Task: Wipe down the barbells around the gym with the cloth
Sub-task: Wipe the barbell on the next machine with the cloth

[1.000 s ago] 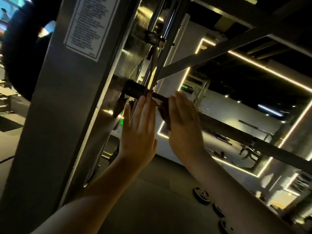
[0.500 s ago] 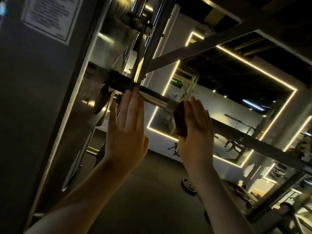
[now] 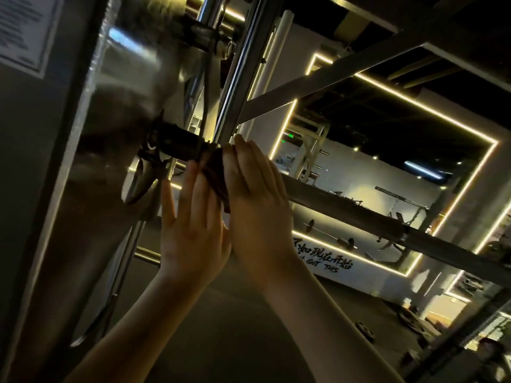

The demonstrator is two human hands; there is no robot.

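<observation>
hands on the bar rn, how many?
2. Left hand beside the collar end of the barbell; right hand next to it, pressing the dark cloth on the bar.

Both hands [image 3: 226, 217] and forearms bare, no sleeves or jewellery.

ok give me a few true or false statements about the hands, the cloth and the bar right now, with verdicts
1. Both hands are raised to the barbell. True.
2. The dark cloth sits between the left hand and the right hand. True.
3. The cloth is at the far right end of the bar. False: it is near the bar's left end, close to the dark collar.
4. The right hand hangs free below the bar. False: it is wrapped onto the bar with the cloth in its grip.
5. White lettering shows on the lit back wall. False: the lettering is dark.
</observation>
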